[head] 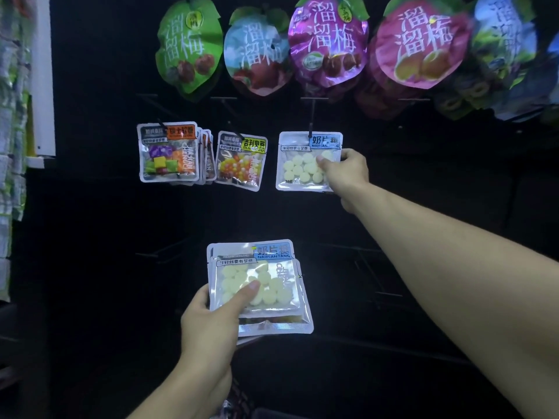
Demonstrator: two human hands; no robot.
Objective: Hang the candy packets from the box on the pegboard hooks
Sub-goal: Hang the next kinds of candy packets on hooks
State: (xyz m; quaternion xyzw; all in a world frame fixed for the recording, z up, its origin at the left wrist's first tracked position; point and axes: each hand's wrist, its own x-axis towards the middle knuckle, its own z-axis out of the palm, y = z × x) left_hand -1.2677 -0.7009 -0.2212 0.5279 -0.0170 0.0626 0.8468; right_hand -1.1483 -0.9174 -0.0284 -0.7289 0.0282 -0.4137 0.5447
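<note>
Now the right hand pinches a packet on the hook. Below the hook, the left hand grips a stack. Packets seem light, slippery; better held at edges.

right hand pinching, left hand apparently gripping

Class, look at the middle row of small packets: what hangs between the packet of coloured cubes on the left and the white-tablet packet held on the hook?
In the head view, one orange-and-white bead candy packet hangs between them.
</note>
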